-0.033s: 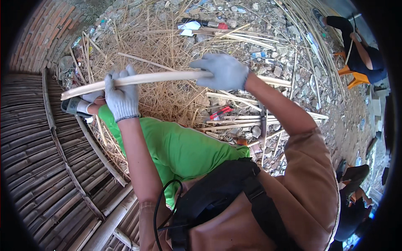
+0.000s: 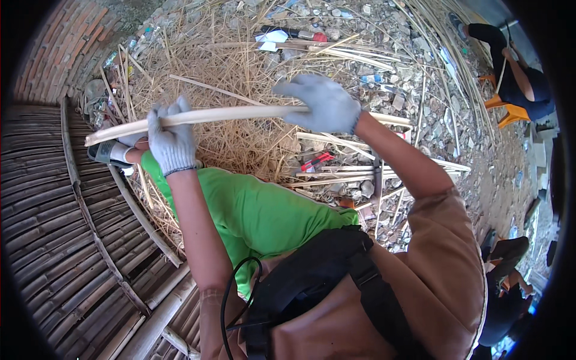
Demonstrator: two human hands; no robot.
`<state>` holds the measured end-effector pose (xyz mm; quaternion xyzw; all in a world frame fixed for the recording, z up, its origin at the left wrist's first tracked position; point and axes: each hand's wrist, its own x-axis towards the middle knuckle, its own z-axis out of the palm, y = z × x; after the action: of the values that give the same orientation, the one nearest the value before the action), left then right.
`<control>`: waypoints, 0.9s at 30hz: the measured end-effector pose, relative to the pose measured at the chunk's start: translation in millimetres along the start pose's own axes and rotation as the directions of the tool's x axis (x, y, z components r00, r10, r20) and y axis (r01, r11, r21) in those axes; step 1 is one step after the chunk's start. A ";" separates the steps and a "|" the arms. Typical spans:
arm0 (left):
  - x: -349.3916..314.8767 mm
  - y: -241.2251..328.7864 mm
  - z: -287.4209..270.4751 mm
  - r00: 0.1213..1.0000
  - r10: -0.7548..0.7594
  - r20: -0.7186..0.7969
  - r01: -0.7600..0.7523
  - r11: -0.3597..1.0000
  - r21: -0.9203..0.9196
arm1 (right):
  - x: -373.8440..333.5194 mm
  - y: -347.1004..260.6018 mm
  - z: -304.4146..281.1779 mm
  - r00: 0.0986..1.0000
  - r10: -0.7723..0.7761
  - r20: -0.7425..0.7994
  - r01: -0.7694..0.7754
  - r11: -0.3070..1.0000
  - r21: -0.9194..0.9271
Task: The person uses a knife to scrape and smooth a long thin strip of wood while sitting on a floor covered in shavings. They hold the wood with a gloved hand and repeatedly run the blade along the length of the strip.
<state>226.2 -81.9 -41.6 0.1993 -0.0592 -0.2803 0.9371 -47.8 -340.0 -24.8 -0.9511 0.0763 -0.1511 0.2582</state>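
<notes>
A long pale bamboo strip [image 2: 234, 113] lies nearly level across the view, its left end tilted slightly down. My left hand [image 2: 172, 137], in a white knit glove, is closed on it near that end, with one finger over the front and others behind. My right hand [image 2: 324, 105], gloved as well and a little blurred, is closed around the strip farther right. Its fingers point left, and the glove hides where the strip runs on. Below the strip, my green-trousered leg [image 2: 258, 198] stretches to the left.
Straw and shavings [image 2: 234, 66] litter the stony ground. Cut strips [image 2: 348, 176], a red box cutter [image 2: 317, 161] and a dark blade [image 2: 377, 180] lie to the right. A slatted bamboo platform [image 2: 42, 198] is at left. Another person [image 2: 531, 90] sits on an orange stool [image 2: 513, 113].
My right hand has shifted slightly right and down along the strip. My left hand and the strip's left end have moved a touch left.
</notes>
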 end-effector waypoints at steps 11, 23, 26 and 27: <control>-22.7 212.8 -13.2 0.861 0.403 -0.310 -0.412 0.910 0.039 | -239.5 120.9 87.6 0.739 0.665 0.106 -0.662 0.747 -0.064; -137.5 380.6 70.1 0.631 0.775 0.023 -0.719 0.574 0.391 | -325.6 143.7 139.6 0.345 0.938 0.033 -0.928 0.347 -0.137; -121.4 331.6 66.5 0.736 0.670 0.096 -0.658 0.676 0.332 | -329.7 160.9 140.4 0.388 0.920 0.060 -0.920 0.382 0.085; -104.5 293.4 71.0 0.697 0.717 0.032 -0.674 0.638 0.373 | -345.5 174.3 140.6 0.284 0.938 0.197 -0.893 0.184 0.411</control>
<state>270.3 175.3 142.6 0.3436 -0.1252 0.1302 0.9216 -339.2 -346.1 -315.6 -0.6181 0.6039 -0.0267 0.5026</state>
